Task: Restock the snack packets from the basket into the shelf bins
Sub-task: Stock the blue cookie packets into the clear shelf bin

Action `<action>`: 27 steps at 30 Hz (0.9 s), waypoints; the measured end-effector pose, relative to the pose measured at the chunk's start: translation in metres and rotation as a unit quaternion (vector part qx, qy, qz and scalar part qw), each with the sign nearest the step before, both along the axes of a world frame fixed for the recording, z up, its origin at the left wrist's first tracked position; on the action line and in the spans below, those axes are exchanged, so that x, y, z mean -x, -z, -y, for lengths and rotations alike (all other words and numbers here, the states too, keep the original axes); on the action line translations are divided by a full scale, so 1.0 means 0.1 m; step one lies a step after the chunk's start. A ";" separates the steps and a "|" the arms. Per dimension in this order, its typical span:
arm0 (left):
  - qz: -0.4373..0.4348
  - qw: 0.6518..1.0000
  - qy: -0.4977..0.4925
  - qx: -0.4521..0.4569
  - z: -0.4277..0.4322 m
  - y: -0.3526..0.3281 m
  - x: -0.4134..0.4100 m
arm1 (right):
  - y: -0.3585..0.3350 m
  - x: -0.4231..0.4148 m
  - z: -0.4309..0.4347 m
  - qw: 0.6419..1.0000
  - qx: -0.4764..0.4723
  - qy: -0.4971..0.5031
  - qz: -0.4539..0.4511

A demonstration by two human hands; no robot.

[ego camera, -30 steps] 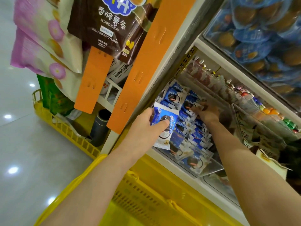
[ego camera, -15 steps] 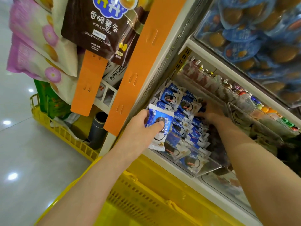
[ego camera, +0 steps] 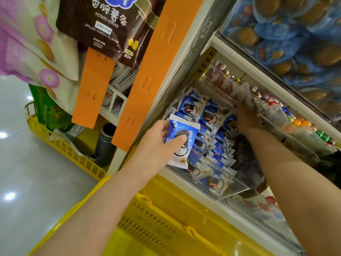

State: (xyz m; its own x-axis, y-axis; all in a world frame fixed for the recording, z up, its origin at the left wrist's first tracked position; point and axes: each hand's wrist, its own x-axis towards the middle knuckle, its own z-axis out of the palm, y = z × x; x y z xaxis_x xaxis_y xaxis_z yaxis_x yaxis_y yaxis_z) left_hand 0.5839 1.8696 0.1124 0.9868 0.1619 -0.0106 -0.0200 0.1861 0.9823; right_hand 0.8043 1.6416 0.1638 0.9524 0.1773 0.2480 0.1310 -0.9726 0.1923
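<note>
Left hand (ego camera: 158,143): thumb and fingers pinch one blue-and-white held packet (ego camera: 181,143), just in front of the bin's left front corner.
Right hand (ego camera: 245,117): reaches deep into the bin and lies against the rear packets. Its fingertips are hidden, so I cannot tell whether it grips or only presses.
Shelf bin (ego camera: 221,189): clear-walled and tilted toward the front, already well filled with rows of stocked packets (ego camera: 208,115) of the same kind.
Step in hand: likely slotting the held packet into a gap the right hand makes.
Doing it well: bring the packet in upright, printed face forward, and slide it into line without buckling its neighbours. Free the right hand only once the row stands.
Basket (ego camera: 166,228): yellow, directly below the arms, its contents out of view.
Around: a neighbouring bin (ego camera: 276,122) to the right, a brown potato-stick bag (ego camera: 107,24) hanging above left, and a second yellow crate (ego camera: 55,145) on the floor.
In the way: the orange strip (ego camera: 156,71) hangs just beside the left hand, the right forearm crosses the bin mouth, and the shelf above sits low.
</note>
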 end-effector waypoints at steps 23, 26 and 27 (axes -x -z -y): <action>0.120 0.973 0.044 -0.194 0.40 -0.06 0.36 | -0.01 2.38 -0.45 0.719 -0.615 -0.033 -0.321; 0.169 0.889 -0.020 -0.425 0.34 -0.09 0.32 | -0.15 2.30 -0.28 0.789 -0.570 -0.029 -0.226; 0.186 0.860 -0.038 -0.474 0.30 -0.11 0.28 | -0.21 2.25 -0.21 0.817 -0.547 -0.023 -0.180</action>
State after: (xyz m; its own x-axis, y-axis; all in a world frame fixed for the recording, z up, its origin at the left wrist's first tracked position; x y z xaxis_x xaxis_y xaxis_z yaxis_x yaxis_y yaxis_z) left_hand 0.5560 1.8401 0.1237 0.8789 -0.0122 0.4768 -0.3429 -0.7108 0.6141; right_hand 0.5790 1.6628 0.1851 0.9971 0.0746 -0.0138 0.0279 -0.5302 -0.8474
